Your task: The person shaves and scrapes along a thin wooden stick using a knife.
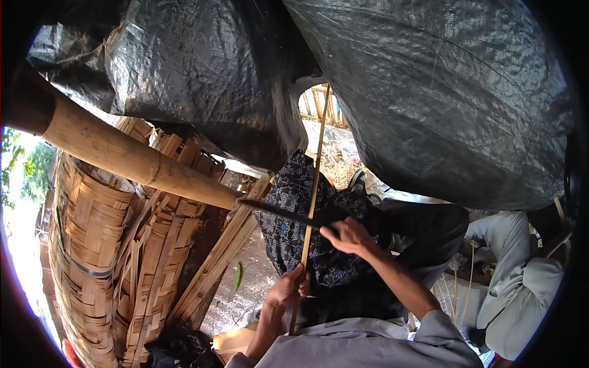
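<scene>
A long, thin bamboo strip (318,147) stands slantwise in front of me, its upper end near a gap between dark sheets. My left hand (288,287) is closed around its lower part. In my right hand (348,237) is the handle of a knife with a long dark blade (279,211). The blade points left and crosses the strip above my left hand; whether the edge touches it, I cannot tell. Beneath both lies a dark blue patterned cloth (284,236) over my lap and legs.
Black tarpaulin (429,92) hangs low overhead. A thick bamboo pole (141,161) slants in from the left above woven bamboo baskets (92,239). Split bamboo lengths (215,260) lean beside them. On the right sits another person in light grey trousers (506,270).
</scene>
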`<action>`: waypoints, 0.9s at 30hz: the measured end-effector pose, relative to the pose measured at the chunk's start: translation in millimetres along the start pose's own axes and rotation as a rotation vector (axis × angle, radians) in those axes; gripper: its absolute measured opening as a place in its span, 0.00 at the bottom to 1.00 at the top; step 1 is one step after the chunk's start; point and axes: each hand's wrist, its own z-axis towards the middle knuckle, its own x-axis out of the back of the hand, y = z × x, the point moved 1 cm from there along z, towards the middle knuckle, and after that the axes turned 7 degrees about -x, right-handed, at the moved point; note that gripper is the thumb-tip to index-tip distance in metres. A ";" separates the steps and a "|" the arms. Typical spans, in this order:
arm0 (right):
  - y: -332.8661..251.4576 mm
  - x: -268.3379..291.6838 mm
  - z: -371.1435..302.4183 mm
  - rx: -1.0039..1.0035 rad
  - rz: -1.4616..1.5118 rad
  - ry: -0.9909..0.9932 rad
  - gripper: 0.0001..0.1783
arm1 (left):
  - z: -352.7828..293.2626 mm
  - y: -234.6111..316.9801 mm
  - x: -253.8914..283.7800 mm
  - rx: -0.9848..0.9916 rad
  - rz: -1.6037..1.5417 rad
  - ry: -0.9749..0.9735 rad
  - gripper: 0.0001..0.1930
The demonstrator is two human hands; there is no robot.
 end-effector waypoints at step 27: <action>-15.4 -35.0 0.5 0.261 -0.214 0.198 0.35 | 41.0 28.7 -17.6 -0.168 0.225 0.126 0.19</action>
